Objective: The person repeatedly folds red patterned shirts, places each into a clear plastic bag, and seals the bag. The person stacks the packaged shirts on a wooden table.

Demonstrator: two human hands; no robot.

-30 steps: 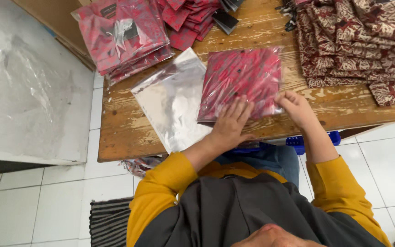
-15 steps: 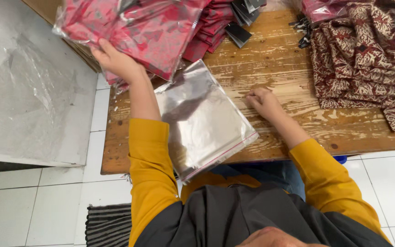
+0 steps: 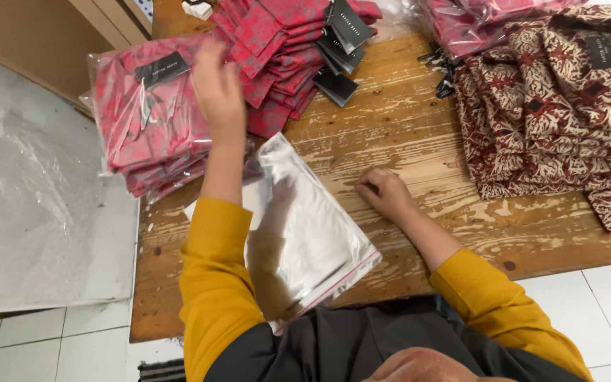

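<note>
The left hand (image 3: 217, 88) is hovering with fingers loosely spread, gripping nothing, over the right edge of the stack of bagged red shirts (image 3: 146, 117), which is sitting at the far left corner of the wooden table (image 3: 419, 134). Just nearer than that stack, a pile of clear plastic bags (image 3: 309, 226) is overhanging the table's near edge. The right hand (image 3: 385, 192) is resting curled on bare wood right of the bags, holding nothing, with open room toward the brown patterned shirts (image 3: 567, 106).

We see folded brown-and-cream patterned shirts (image 3: 567, 106) stacked at the right of the worn wooden desk (image 3: 419, 141), loose red folded garments (image 3: 281, 49) with black tags (image 3: 348, 28) behind, white floor tiles (image 3: 602, 297) below.
</note>
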